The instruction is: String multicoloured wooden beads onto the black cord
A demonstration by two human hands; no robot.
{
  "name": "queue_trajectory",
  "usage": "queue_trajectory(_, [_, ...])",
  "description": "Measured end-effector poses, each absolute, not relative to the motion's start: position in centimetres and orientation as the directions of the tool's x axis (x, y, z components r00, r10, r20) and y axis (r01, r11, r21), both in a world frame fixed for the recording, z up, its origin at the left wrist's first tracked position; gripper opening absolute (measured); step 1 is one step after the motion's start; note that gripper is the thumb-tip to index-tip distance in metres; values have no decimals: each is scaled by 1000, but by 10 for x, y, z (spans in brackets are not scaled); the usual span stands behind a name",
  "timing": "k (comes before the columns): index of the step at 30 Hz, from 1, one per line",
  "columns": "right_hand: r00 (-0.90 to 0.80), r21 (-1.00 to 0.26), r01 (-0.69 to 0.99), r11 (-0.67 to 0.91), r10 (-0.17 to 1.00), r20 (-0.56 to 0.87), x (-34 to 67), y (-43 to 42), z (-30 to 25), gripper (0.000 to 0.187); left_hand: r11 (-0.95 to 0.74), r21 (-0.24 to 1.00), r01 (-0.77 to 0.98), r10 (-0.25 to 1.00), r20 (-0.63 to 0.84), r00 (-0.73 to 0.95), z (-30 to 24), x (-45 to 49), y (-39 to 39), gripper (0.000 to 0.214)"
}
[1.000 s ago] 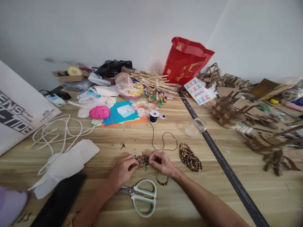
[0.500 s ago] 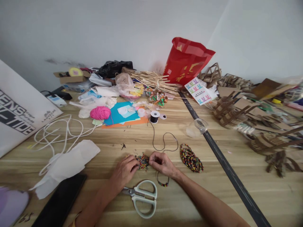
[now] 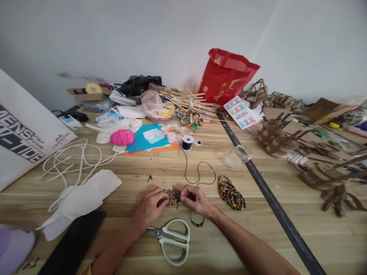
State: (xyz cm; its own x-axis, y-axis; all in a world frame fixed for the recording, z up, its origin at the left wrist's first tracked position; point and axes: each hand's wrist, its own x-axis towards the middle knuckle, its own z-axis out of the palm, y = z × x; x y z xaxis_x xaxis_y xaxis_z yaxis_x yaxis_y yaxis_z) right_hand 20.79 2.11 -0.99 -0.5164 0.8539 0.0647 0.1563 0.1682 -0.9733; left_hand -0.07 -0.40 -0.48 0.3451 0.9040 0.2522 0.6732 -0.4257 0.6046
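A small heap of multicoloured beads lies on the wooden table between my two hands. At its left edge is my left hand, thumb and fingertips drawn together; whatever they pinch is too small to make out. My right hand pinches the black cord at the heap's right edge. Below that hand the cord loops down, and a short row of strung beads rests on the table. Scissors with pale handles lie nearest me, blades pointing left. The cord runs back to a spool.
Coiled strands of finished beads lie right of my right hand. A clear round container sits beside a dark strip crossing the table. Pink yarn, white cord, a red bag and woven baskets stand farther out.
The view has shifted very slightly. Both hands stay at the bead heap with almost no movement, and the cord and scissors lie as before.
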Motion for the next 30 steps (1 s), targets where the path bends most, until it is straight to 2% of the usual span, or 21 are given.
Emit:
queue_trajectory(3, [-517, -940, 205, 274, 846, 134, 209, 18, -11, 21, -292, 771, 565, 950, 169, 260, -2, 0, -3, 9])
queue_trajectory(6, [-522, -823, 267, 501, 794, 313, 209, 14, -13, 15, -120, 901, 418, 973, 23, 228, -3, 2, -2, 5])
queue_trajectory(9, [-564, -641, 283, 713, 665, 490, 209, 12, -16, 11, -29, 956, 291, 969, -45, 244, -5, 4, -3, 7])
queue_trajectory(11, [-588, -552, 287, 783, 599, 544, 208, 11, -16, 10, 4, 968, 250, 965, -70, 255, -6, 4, -3, 8])
queue_trajectory(19, [-657, -303, 332, 893, 450, 605, 208, 10, -14, 8, 52, 980, 193, 958, -104, 269, -7, 6, -4, 10])
queue_trajectory(30, [-693, -287, 335, 897, 441, 571, 208, 10, -18, 8, 32, 976, 214, 950, -96, 296, -6, 7, -4, 7])
